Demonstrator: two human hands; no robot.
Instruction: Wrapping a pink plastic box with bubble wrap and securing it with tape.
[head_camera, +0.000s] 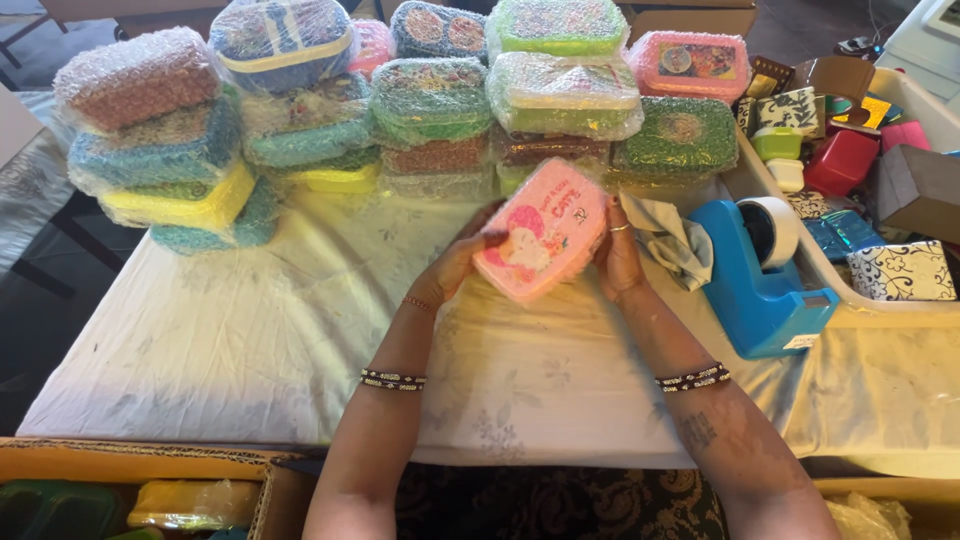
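I hold a pink plastic lunch box (540, 232) with a cartoon picture on its lid, tilted up above the white-clothed table (250, 330). My left hand (455, 262) grips its left end and my right hand (620, 255) grips its right end. A ring shows on my right hand. Beaded bracelets circle both wrists. Behind the box stand stacks of bubble-wrapped lunch boxes (430, 105) in several colours.
A blue tape dispenser (760, 280) with a tape roll sits to the right, next to a grey cloth (672, 240). A white tray (850, 290) at the right holds small boxes and containers. A cardboard box (140, 490) with wrapped items sits at the near left.
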